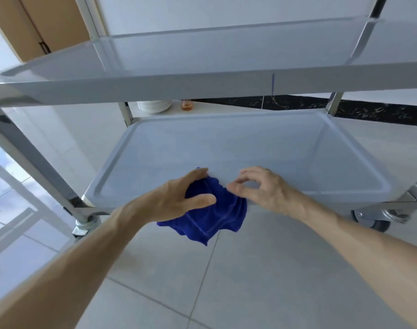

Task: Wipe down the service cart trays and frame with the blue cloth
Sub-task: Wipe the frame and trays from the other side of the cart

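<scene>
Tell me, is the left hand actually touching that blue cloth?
Touching. The head view shows the left hand gripping the blue cloth at the near rim of the lower tray, thumb and fingers curled round the bunched fabric with no gap.
</scene>
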Demonstrator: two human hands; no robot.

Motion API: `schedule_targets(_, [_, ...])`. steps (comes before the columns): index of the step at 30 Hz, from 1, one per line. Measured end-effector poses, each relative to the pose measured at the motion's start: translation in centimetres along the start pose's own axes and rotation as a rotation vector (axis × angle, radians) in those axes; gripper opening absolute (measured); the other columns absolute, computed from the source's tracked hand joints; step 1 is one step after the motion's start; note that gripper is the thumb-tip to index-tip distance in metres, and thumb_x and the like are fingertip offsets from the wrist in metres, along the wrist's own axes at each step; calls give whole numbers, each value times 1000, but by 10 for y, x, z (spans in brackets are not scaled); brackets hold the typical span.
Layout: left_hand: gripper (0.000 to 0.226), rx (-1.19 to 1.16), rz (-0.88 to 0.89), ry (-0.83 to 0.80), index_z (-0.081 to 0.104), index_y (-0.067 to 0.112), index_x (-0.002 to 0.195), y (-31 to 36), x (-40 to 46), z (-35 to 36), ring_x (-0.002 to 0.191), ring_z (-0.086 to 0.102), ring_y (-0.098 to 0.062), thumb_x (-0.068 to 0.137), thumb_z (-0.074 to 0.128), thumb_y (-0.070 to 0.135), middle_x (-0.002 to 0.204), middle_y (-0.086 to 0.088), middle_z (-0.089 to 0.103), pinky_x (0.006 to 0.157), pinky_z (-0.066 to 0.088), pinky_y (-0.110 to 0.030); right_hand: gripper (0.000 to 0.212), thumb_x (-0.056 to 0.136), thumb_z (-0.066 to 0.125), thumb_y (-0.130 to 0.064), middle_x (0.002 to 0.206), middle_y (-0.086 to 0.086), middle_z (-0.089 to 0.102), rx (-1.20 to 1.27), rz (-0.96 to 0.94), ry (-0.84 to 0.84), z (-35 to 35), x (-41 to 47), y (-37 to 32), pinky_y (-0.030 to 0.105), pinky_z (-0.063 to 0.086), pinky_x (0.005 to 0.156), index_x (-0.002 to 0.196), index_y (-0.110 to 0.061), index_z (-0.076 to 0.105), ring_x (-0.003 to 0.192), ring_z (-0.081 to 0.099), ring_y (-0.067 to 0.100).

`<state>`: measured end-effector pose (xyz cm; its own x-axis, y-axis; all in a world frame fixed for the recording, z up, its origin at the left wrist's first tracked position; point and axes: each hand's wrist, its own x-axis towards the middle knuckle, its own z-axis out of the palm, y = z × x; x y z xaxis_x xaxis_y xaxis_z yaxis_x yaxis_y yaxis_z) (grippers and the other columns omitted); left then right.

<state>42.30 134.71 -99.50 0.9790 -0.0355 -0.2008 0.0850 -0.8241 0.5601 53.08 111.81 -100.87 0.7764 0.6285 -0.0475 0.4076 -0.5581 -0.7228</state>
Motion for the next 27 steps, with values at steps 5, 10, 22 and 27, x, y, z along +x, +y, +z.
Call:
schedule_targets(5, [39, 36, 19, 85, 47, 42, 142, -1, 7, 1, 116, 49, -3, 106, 31, 45, 135, 24, 52, 100, 35, -20, 35, 85, 73, -48, 137, 0, 55, -229, -7, -11, 6, -1, -11, 33, 32, 111, 108, -21, 68, 133, 42, 20])
schedule_targets(10, [71, 503, 89, 234, 47, 40, 138, 10, 7, -1, 112, 56, -8, 90, 4, 70, 120, 20, 64, 96, 30, -26, 16, 95, 65, -37, 95, -3, 67, 27, 36, -30, -5, -9, -17, 34, 57, 77, 99, -23, 58, 85, 65, 16])
schedule_targets(22, [18, 315, 85, 91, 58, 33, 95, 20, -7, -10, 94, 57, -12, 101, 46, 46, 104, 17, 63, 84, 48, -30, 8, 100, 58, -24, 89, -4, 70, 11, -52, 52, -37, -48, -34, 29, 57, 65, 104, -29, 54, 75, 65, 12])
schedule_targets(27, [25, 112, 175, 181, 53, 28, 84, 58, -16, -5, 63, 54, -14, 103, 45, 42, 75, 3, 65, 59, 45, -27, 12, 101, 57, -22, 93, -7, 70, -142, 4, 118, -73, -86, -34, 19, 51, 71, 101, -26, 67, 83, 62, 8])
